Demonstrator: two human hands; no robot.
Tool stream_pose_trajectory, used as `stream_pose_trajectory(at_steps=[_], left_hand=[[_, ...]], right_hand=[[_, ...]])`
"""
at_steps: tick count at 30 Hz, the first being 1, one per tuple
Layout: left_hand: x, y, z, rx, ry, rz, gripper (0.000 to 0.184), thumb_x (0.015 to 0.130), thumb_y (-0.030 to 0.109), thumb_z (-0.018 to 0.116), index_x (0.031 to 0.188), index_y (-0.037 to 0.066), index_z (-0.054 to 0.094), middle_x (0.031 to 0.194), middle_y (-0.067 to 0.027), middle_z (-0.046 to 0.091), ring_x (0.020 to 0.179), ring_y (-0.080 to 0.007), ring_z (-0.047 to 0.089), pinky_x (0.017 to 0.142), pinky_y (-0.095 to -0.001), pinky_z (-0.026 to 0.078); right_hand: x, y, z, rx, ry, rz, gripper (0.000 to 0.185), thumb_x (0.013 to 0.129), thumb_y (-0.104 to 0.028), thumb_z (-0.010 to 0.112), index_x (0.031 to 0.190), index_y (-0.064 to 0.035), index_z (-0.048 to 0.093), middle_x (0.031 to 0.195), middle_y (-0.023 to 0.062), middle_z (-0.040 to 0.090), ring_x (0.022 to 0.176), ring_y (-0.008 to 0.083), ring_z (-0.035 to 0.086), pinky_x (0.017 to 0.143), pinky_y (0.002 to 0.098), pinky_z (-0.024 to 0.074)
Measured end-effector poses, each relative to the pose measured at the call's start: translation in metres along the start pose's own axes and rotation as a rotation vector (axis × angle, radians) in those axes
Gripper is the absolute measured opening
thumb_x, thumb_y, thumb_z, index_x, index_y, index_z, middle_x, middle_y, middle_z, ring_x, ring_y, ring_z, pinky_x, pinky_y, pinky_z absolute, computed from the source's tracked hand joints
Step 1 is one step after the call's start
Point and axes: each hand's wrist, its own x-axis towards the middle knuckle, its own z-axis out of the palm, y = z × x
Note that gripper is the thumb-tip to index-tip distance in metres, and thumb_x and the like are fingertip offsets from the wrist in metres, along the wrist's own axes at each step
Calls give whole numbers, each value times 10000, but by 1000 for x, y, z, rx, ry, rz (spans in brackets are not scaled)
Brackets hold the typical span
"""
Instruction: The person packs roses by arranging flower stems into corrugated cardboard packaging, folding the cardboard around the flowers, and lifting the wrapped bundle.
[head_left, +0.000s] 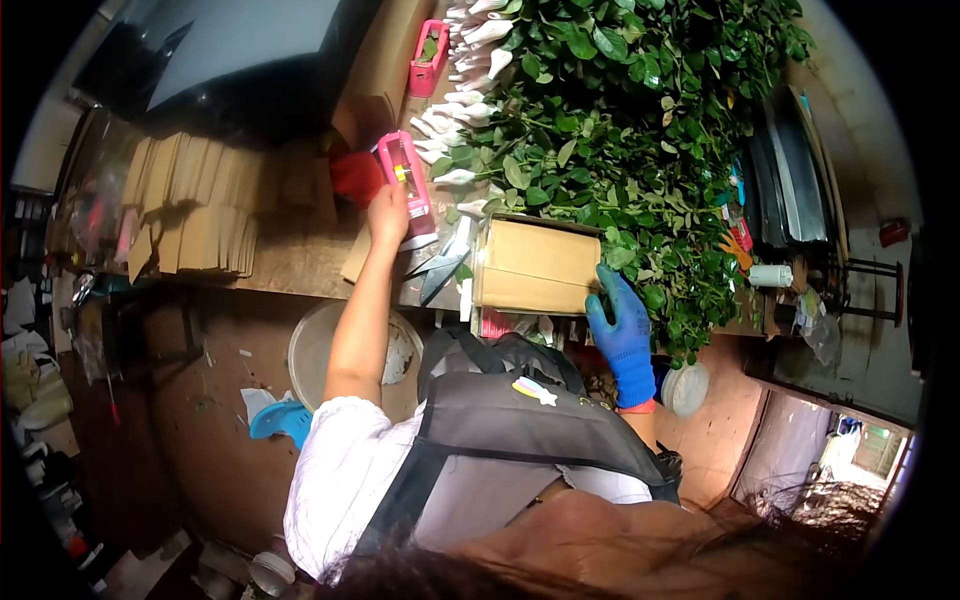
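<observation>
My bare left hand [390, 213] reaches over the table with its fingers curled at a long pink plastic holder [418, 196]. A small yellow piece [402, 173] shows by the fingertips; what they pinch is too small to make out. My right hand [618, 318], in a blue glove, rests its stretched fingers against the right edge of a folded cardboard piece [540, 265] lying at the table's front. Scissors [440, 268] with grey blades lie between the holder and the cardboard.
Leafy green stems [620, 150] with white-sleeved heads [470, 110] are heaped at the back right. Stacked cardboard pieces [195, 205] stand to the left, below a black sheet [240, 70]. Another pink holder [428, 60] sits farther back. A round bucket [312, 355] is under the table's edge.
</observation>
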Motion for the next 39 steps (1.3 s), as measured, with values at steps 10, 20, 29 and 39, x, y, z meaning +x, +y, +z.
stream_pose_trajectory(at_steps=[10, 20, 29, 39], left_hand=[[-77, 23, -9, 584, -198, 161, 268, 997, 303, 549, 972, 53, 644, 872, -236, 702, 864, -462, 670, 763, -560, 517], [-149, 126, 49, 587, -422, 418, 460, 937, 480, 623, 815, 45, 708, 757, -223, 688, 752, -413, 686, 678, -508, 532], [-130, 80, -21, 245, -469, 221, 455, 794, 450, 819, 878, 50, 619, 686, -81, 628, 641, -263, 633, 622, -388, 494], [-20, -2, 5, -213, -135, -118, 372, 966, 354, 659, 889, -8, 709, 806, -94, 703, 738, -174, 643, 694, -360, 502]], right_hand=[[-7, -7, -21, 12, 27, -79, 440, 894, -160, 689, 1316, -49, 633, 1283, 183, 658, 1157, 374, 631, 1005, 450, 493], [4, -17, -19, 41, -24, -174, 431, 901, -139, 693, 1321, -58, 638, 1280, 182, 663, 1174, 358, 636, 1013, 429, 497], [-10, -3, -21, 133, -10, 0, 412, 897, -153, 684, 1293, -47, 649, 1286, 173, 664, 1164, 354, 639, 1016, 423, 497], [33, -83, 34, 677, -476, -77, 463, 994, -208, 626, 1414, -29, 549, 1346, 147, 636, 1243, 240, 614, 1057, 349, 469]])
